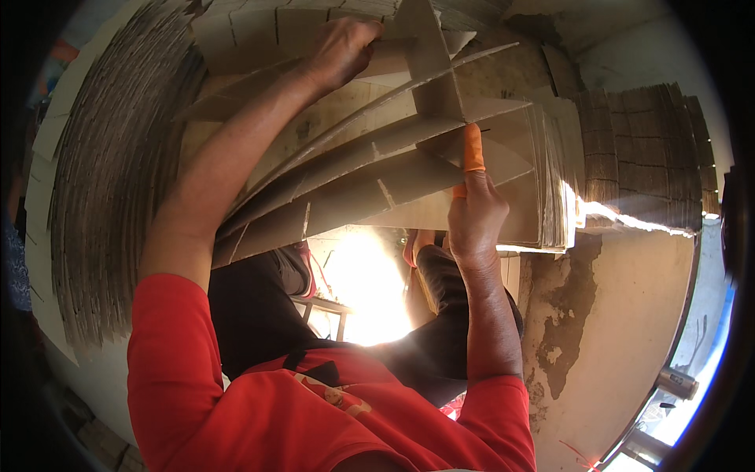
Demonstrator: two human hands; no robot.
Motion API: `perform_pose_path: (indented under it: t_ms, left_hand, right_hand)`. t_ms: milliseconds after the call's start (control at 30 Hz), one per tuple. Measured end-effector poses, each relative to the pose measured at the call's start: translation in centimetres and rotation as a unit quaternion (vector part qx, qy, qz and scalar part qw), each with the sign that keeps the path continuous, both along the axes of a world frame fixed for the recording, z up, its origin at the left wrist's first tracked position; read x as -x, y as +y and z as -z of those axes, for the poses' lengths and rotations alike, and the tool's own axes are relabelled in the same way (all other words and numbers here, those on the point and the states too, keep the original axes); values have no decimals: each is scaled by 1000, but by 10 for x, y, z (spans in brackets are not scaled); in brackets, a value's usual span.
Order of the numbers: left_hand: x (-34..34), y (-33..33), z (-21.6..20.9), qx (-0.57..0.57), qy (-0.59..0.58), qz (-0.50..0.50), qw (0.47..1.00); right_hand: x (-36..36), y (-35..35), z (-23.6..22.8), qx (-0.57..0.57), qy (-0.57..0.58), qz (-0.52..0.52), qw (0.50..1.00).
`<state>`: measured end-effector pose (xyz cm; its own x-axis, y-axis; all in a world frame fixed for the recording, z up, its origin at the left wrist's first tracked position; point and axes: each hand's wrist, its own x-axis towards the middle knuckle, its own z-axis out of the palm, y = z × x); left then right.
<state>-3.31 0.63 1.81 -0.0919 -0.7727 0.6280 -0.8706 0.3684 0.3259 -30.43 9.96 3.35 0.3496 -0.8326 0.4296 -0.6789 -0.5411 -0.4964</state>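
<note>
Several slotted cardboard divider strips (346, 193) fan out in front of me, their left ends bunched together. A crosswise cardboard strip (435, 71) stands across them towards their right ends. My right hand (480, 208), with orange finger covers, is closed on the strips near that crossing; its index finger points away from me along the cardboard. Farther off to the left, my left hand (342, 53) is curled closed beside the far cardboard pieces. What its fingers hold, if anything, is hidden.
A tall stack of cardboard strips (130, 165) stands at the left. To the right are a stack of pale cardboard sheets (554, 173) and darker bundled strips (641, 153). Bright light falls on the floor (366, 287) between my legs. Peeling patches mark the pale surface (629, 315) at right.
</note>
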Motion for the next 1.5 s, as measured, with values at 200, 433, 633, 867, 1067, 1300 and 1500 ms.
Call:
perform_pose_path:
  t_ms: [200, 433, 633, 867, 1067, 1300, 1500]
  left_hand:
    - [-1, -2, 2, 13, 24, -11, 1000]
    - [8, 6, -8, -40, 38, 1, 998]
    - [2, 10, -4, -171, -11, 33, 985]
    - [-5, 76, -44, -192, 61, 5, 980]
    - [-21, 141, -30, -219, -49, 7, 974]
    - [-51, 124, -3, -266, -46, -48, 962]
    - [-59, 138, 30, -203, 2, -35, 978]
  right_hand:
    - [2, 0, 0, -8, 6, -4, 1000]
    - [4, -2, -1, -35, 34, -40, 998]
    - [14, -11, 9, -14, 80, -54, 995]
    - [36, -21, 11, -91, 157, -23, 983]
    - [29, -26, 26, 1, 89, -60, 994]
    - [53, -32, 1, -204, -12, -80, 976]
    - [133, -51, 10, 105, 156, 221, 957]
